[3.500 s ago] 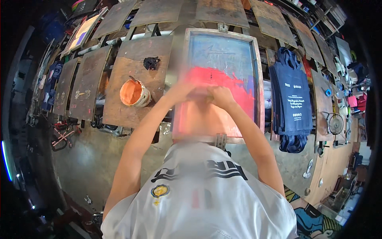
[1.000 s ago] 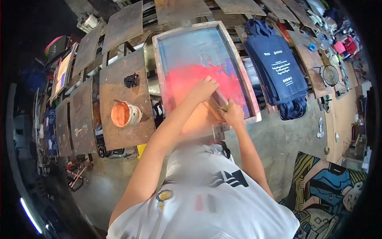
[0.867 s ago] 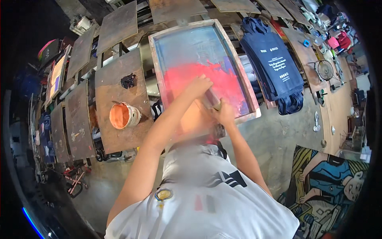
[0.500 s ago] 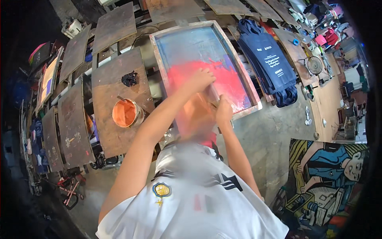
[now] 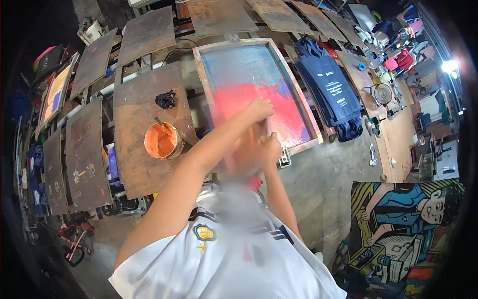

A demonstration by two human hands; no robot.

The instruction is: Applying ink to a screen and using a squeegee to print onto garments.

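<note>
A wooden-framed screen point(image 5: 241, 60) lies in front of me, with pink and orange ink spread over the lower part of its blue mesh. My left hand point(image 5: 259, 109) grips the upper end of a squeegee point(image 5: 267, 127) over the pink ink. My right hand point(image 5: 270, 147) holds its lower end near the screen's front edge. Blur covers the area below the squeegee. Left of the screen, a tub of orange ink point(image 5: 159, 137) with a stirrer in it sits on a stained board point(image 5: 139, 174), beside a crumpled black rag point(image 5: 165, 99).
A stack of navy bags point(image 5: 328, 89) lies right of the screen. Rows of boards point(image 5: 87, 154) surround it. A fan point(image 5: 381, 93) stands on the right side. Below it are a concrete floor point(image 5: 323, 169) and a painted panel point(image 5: 398, 214). A small framed screen point(image 5: 55, 92) leans at the left.
My hands have gone from side by side across the screen to one above the other, the squeegee now lengthwise. In the last second my right hand shifted left. The view has turned.
</note>
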